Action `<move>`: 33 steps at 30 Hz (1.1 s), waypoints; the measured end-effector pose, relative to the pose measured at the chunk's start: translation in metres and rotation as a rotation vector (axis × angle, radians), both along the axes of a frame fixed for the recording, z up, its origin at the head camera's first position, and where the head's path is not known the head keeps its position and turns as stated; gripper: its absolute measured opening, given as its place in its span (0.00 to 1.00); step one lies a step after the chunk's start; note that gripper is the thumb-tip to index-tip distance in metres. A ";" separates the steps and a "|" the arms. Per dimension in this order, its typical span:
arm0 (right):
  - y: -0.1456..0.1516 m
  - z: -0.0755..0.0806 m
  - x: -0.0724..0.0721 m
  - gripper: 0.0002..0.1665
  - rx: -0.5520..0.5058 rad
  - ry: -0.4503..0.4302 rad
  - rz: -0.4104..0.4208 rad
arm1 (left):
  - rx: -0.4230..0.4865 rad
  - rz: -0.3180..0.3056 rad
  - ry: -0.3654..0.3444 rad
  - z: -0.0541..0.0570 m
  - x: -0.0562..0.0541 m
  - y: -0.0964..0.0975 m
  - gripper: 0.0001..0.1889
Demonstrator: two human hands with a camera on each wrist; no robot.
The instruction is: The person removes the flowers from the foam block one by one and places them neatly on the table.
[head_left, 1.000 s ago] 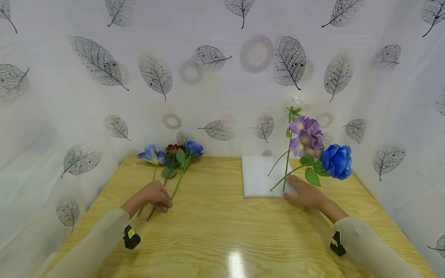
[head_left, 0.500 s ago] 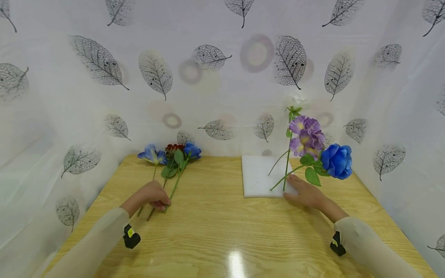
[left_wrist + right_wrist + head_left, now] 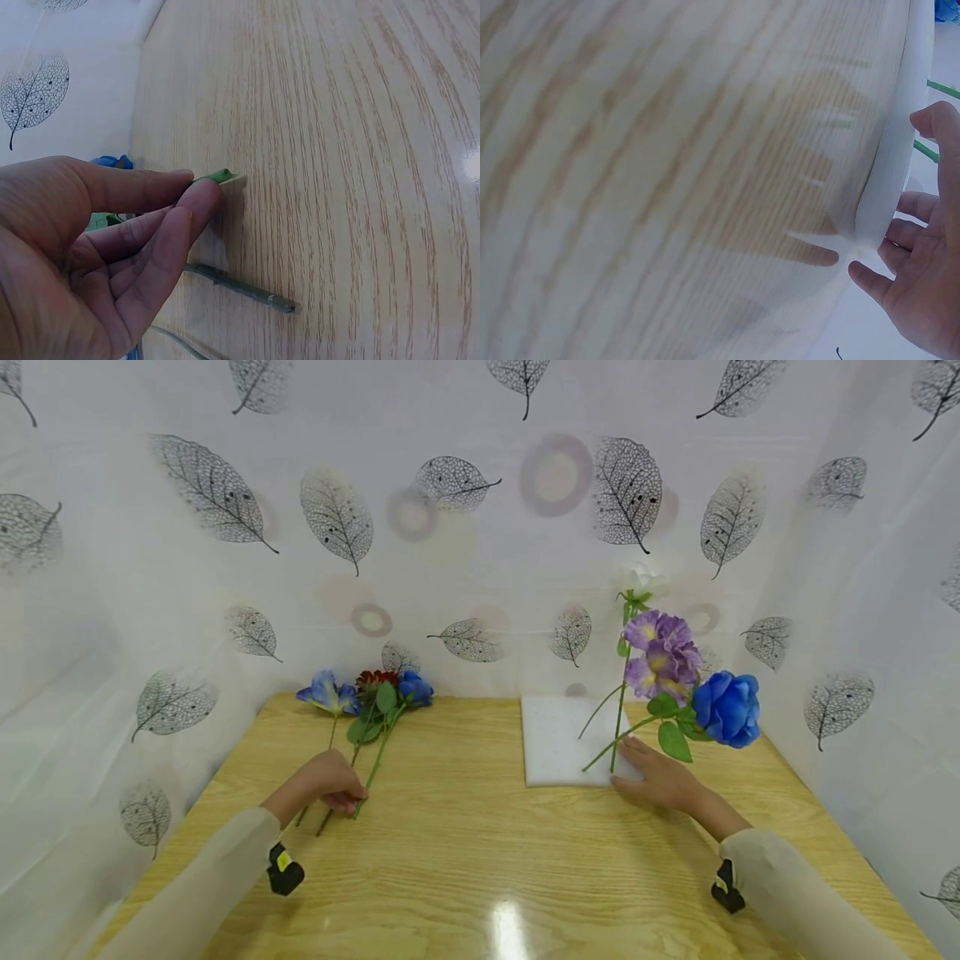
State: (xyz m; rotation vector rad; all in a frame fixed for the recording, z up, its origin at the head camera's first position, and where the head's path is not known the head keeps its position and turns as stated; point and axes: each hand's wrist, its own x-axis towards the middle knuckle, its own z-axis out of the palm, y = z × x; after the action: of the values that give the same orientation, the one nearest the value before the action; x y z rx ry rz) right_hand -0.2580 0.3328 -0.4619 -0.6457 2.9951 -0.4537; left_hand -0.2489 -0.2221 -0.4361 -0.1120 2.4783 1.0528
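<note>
In the head view my left hand (image 3: pixel 335 781) pinches the lower end of a green stem between thumb and fingers. This stem belongs to a blue artificial flower (image 3: pixel 415 687) lying on the table; the left wrist view shows its cut tip (image 3: pixel 223 175) past the fingertips. Beside it lie a dark red flower (image 3: pixel 375 680) and a pale blue flower (image 3: pixel 327 693), their stems passing by the hand. My right hand (image 3: pixel 660 777) touches the right side and near corner of a white foam board (image 3: pixel 551 743), fingers spread and fairly straight. Several flowers stand in the board.
A white flower (image 3: pixel 643 581) rises highest from the board. Below it lean a purple flower (image 3: pixel 663 656) and a large blue flower (image 3: pixel 726 708), which overhangs the right hand. The wooden table (image 3: pixel 450 860) ends at a leaf-printed curtain (image 3: pixel 465 568) behind and on both sides.
The blue flower in my left hand has shifted slightly left, its stem end moving left along the table. The right hand and the board look unmoved.
</note>
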 end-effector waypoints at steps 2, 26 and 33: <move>0.000 0.000 0.000 0.46 0.000 0.001 0.001 | -0.002 0.009 -0.007 0.001 0.000 0.000 0.09; 0.000 0.001 -0.002 0.47 0.010 -0.005 0.003 | -0.061 -0.012 -0.065 0.004 -0.005 0.003 0.09; 0.001 -0.001 -0.003 0.47 0.005 -0.002 0.002 | -0.061 -0.031 -0.077 0.008 -0.003 0.003 0.09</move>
State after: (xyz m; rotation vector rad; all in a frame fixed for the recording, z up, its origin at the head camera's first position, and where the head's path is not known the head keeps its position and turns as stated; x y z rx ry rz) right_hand -0.2607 0.3333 -0.4626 -0.6470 2.9921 -0.4458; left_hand -0.2524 -0.2190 -0.4286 -0.1302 2.4357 0.9429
